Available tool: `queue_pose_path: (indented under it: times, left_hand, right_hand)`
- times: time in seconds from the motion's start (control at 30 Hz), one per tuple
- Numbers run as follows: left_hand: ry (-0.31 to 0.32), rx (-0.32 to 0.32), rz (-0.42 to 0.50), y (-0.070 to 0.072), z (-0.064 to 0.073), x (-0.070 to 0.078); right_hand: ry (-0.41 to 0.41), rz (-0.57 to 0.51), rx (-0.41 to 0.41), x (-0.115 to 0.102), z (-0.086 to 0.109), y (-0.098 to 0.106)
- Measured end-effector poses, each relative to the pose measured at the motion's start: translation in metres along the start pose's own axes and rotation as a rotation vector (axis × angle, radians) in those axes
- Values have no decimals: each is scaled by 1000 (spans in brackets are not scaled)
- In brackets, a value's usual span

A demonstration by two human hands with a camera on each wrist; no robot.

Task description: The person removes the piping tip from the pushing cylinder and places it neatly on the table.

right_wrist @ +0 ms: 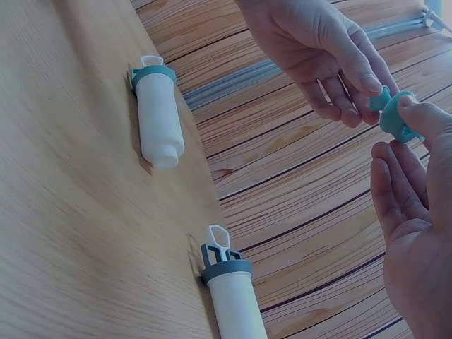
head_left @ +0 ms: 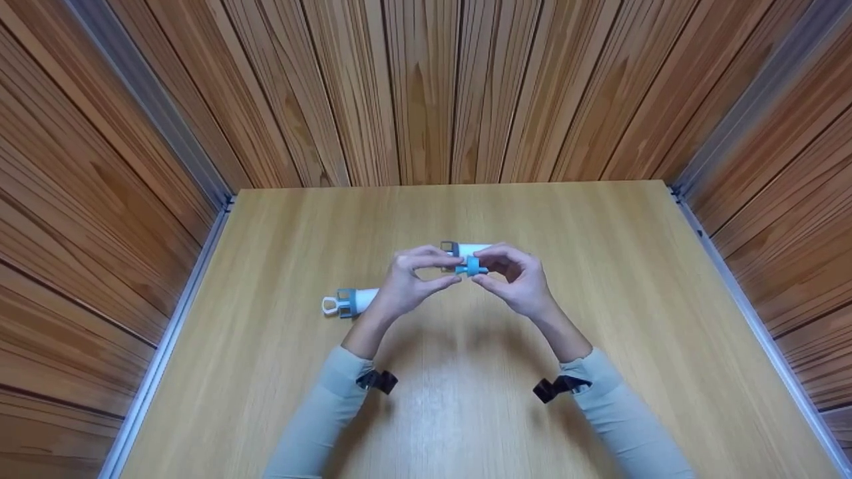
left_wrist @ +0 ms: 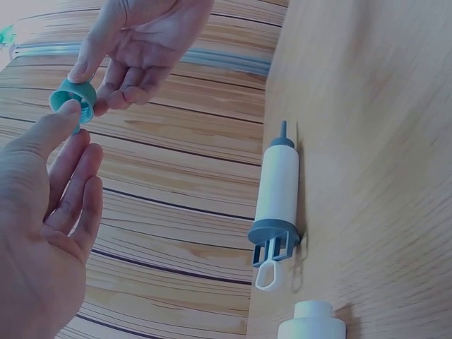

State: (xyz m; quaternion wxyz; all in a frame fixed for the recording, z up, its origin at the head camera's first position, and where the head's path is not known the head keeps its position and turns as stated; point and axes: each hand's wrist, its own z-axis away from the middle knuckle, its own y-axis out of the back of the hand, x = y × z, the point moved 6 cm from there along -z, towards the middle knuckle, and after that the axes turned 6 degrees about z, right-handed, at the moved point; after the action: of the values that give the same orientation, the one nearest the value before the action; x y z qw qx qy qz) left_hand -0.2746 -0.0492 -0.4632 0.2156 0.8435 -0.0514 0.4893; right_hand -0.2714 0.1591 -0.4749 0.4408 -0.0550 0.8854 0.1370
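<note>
Both hands are raised close together over the middle of the table, working on a small teal screw cap with a nozzle (head_left: 473, 267). The left hand (head_left: 419, 276) pinches one end of it between thumb and fingers. On the other end, the right hand (head_left: 516, 274) has its thumb and fingertips. Screw threads show inside the cap's open ring (left_wrist: 85, 106) in the left wrist view. Behind the hands lies a white syringe with a grey-blue collar and nozzle (left_wrist: 277, 185). A second white syringe with a teal collar (right_wrist: 159, 116) lies left of it; its bare white neck has no nozzle.
The syringes lie on a light wooden table (head_left: 279, 399). Wood-plank walls (head_left: 426, 93) close off the back and both sides, with metal rails (head_left: 163, 339) along the corners. Black wrist cameras (head_left: 378, 381) sit on both sleeves.
</note>
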Motion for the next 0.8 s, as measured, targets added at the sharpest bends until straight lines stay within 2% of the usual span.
queue_pose_path:
  times: [0.23,0.43,0.8]
  left_hand:
    - [-34,6,12,0,-2,0]
    - [-39,0,15,1,-1,0]
    - [-3,1,22,4,-1,-1]
  right_hand:
    - [-13,-1,4,1,1,2]
    - [-5,3,11,1,3,8]
    - [-6,23,30,1,9,23]
